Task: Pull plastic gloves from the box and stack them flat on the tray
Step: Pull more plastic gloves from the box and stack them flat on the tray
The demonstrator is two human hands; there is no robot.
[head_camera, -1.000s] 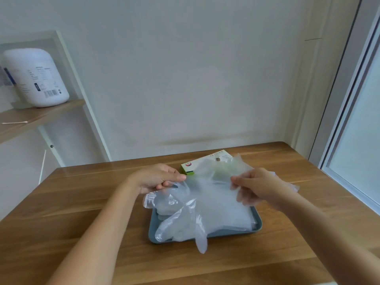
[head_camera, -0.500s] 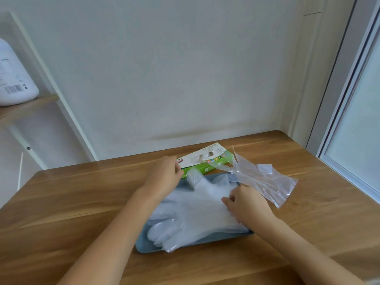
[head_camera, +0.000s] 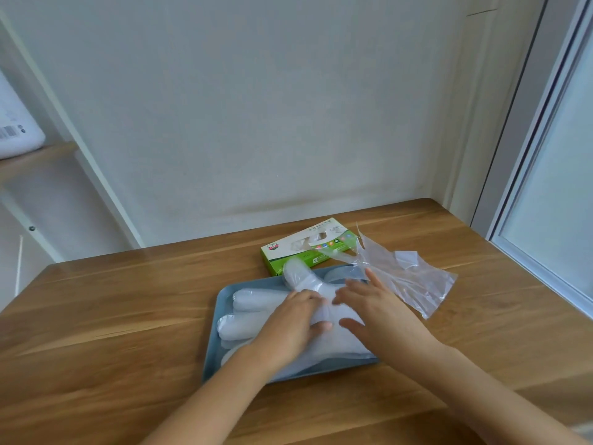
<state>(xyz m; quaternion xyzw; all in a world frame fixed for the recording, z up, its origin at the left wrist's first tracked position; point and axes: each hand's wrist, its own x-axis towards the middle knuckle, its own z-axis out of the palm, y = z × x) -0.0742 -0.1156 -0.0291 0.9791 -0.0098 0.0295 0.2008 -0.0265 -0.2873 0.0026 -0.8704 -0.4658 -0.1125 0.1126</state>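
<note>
Both hands (head_camera: 290,329) (head_camera: 382,313) flat, fingers straight, on stacked gloves (head_camera: 256,301).

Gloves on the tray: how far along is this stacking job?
Done: a pile of gloves lies flat on the blue tray. In hand: the left hand and right hand are on top of the pile, apparently smoothing it; the right is spread, the left's grip is unclear. Left: a loose glove trails from the green box onto the table, not yet stacked.

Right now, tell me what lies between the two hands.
Head view: only a strip of stacked gloves on the tray separates left hand and right hand.
</note>
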